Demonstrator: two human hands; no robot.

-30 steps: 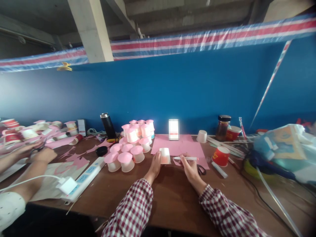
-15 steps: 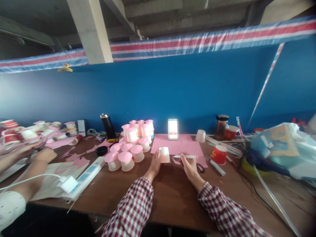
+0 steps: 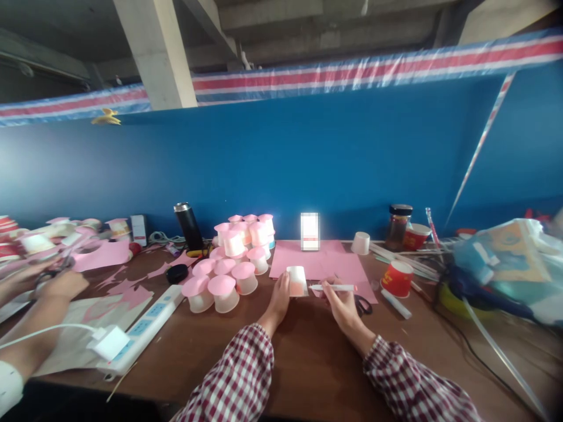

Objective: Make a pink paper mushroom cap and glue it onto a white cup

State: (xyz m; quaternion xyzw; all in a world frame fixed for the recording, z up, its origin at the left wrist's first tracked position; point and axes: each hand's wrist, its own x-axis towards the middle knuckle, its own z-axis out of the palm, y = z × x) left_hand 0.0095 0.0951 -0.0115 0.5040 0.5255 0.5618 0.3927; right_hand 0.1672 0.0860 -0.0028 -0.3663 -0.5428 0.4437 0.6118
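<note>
My left hand (image 3: 278, 300) holds a small white paper cup (image 3: 297, 281) upside down at the near edge of a pink paper sheet (image 3: 321, 262). My right hand (image 3: 341, 303) grips a white pen (image 3: 333, 288) that lies level, its tip pointing left toward the cup. Black scissors (image 3: 363, 305) rest on the brown table (image 3: 303, 351) just right of my right hand. Both my sleeves are red-and-white checked.
A cluster of pink-topped white cups (image 3: 233, 258) stands to the left. A white power strip (image 3: 141, 325), a black flask (image 3: 188, 225), a phone (image 3: 309, 231), a red cup (image 3: 396, 278), a jar (image 3: 398, 225) and a plastic bag (image 3: 505, 264) lie around. Another person's hands (image 3: 48, 284) work at far left.
The view has shifted slightly. My hands stay on the cup and the pen in nearly the same place. The other person's hands at left have moved a little.
</note>
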